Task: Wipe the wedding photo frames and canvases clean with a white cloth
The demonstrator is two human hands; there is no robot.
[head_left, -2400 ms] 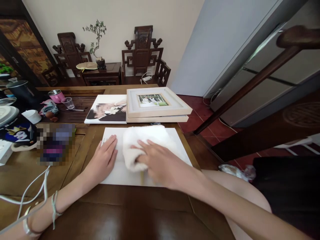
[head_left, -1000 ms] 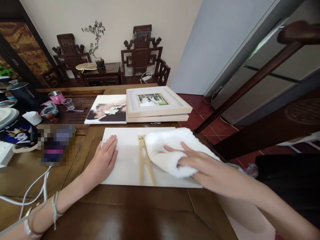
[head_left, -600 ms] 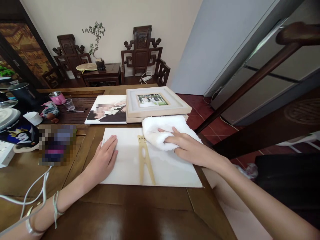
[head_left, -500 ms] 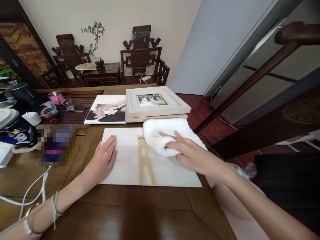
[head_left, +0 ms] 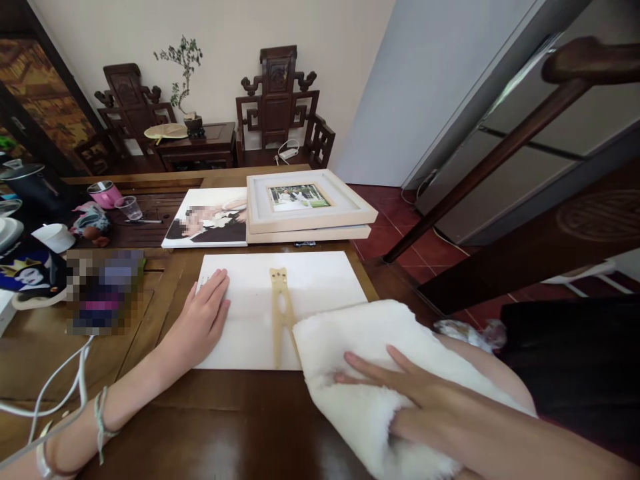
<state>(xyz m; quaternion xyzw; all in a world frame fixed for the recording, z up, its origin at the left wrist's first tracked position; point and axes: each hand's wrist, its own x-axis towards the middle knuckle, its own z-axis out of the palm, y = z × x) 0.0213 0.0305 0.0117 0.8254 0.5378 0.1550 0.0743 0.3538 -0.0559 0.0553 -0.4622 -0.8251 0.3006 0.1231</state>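
A white board (head_left: 245, 320), which looks like the back of a picture panel, lies flat on the wooden table. A beige A-shaped stand leg (head_left: 278, 308) is fixed to its middle with small screws. On the board's left edge my left hand (head_left: 206, 320) lies flat, fingers stretched out. My right hand (head_left: 405, 387) has a fluffy white cloth (head_left: 360, 327), some fingers spread on top and others tucked into a fold. This cloth covers the board's lower right corner and part of the stand leg, and hangs past the table's edge.
Behind the board lie stacked picture frames (head_left: 310, 220) and a photo panel (head_left: 205, 220). To the left are a blurred-out object (head_left: 105, 293), white cables (head_left: 83, 373), a pink mug (head_left: 104, 195) and a plastic cup (head_left: 130, 208). A dark wooden chair (head_left: 500, 267) stands at the right.
My right hand has drawn the cloth from the board's upper right down toward me, over the near edge. The board's upper right is now uncovered. My left hand stays in place.
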